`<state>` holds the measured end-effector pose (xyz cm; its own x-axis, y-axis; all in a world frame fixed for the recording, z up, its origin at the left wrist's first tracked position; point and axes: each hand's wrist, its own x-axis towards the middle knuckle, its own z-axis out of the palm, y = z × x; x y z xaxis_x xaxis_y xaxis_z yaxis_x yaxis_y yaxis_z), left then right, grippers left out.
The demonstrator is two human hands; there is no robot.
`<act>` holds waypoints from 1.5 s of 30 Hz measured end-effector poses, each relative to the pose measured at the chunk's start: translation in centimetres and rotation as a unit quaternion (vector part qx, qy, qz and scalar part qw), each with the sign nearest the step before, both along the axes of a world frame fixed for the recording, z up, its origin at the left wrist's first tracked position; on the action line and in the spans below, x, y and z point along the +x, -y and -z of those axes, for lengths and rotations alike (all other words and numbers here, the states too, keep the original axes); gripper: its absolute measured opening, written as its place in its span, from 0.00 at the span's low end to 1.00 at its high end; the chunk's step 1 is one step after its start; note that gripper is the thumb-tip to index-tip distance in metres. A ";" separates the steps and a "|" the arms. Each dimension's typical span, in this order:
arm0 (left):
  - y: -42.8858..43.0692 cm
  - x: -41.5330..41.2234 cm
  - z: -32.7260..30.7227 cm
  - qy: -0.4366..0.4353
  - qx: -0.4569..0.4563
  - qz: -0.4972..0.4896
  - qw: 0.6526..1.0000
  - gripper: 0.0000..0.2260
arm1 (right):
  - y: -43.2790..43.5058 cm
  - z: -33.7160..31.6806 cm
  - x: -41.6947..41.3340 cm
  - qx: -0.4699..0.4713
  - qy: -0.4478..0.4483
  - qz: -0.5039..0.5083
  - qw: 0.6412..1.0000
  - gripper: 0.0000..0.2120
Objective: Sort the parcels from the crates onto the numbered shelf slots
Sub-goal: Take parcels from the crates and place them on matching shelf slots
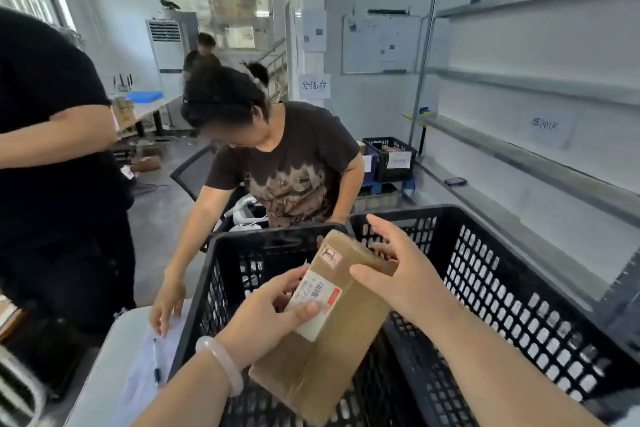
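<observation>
Brown cardboard makes up the parcel, a long flat box held tilted above the gap between two black plastic crates, the left crate and the right crate. A white shipping label on its top face carries a barcode and a red patch, but the print is too small to read. A smaller sticker with red marks sits nearer the far end, also illegible.

The left hand, with a pale bracelet on its wrist, grips the parcel's left side, fingers curled beneath and thumb pressed on the label. The right hand lies at the parcel's far right edge, thumb on the top face and fingers loosely spread past the edge. Whether they clasp it cannot be told.

On the far wall a paper sign reads 分拣台. A sheet taped behind the metal shelves on the right is blurred, as is the tag on a distant crate by the floor. A dark phone lies on the lowest shelf.

Just beyond the crates a person in a brown T-shirt bends forward, one hand on white paper beside the left crate, where a pen lies. Another person in black stands at the left edge.
</observation>
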<state>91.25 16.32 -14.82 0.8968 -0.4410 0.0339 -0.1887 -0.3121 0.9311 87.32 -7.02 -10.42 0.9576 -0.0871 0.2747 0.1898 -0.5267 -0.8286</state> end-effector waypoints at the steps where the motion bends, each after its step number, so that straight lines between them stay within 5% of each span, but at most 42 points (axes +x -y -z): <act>1: 0.4 0.1 -0.3 -0.005 -0.022 -0.019 1.000 0.24 | 0.3 0.3 -0.3 0.009 0.021 0.024 0.999 0.37; 9: 9.1 0.2 -4.2 -0.036 -0.184 -0.040 0.982 0.27 | 4.7 0.3 -4.2 0.065 0.048 0.037 0.996 0.40; 21: 33.9 -8.4 -6.2 0.093 -0.103 0.217 0.966 0.41 | 23.3 -2.6 -17.7 0.104 0.115 0.318 0.935 0.34; 27: 46.9 -15.7 -6.4 0.121 -0.102 0.310 0.937 0.35 | 34.3 -3.0 -26.9 0.057 0.090 0.399 0.911 0.36; 35: 62.8 -24.4 -7.7 0.125 -0.158 0.365 0.909 0.40 | 47.1 -6.4 -38.3 -0.042 0.053 0.453 0.889 0.39; 45: 75.3 -25.8 -8.3 0.130 -0.195 0.384 0.893 0.40 | 57.2 -6.3 -42.4 -0.192 -0.007 0.485 0.853 0.34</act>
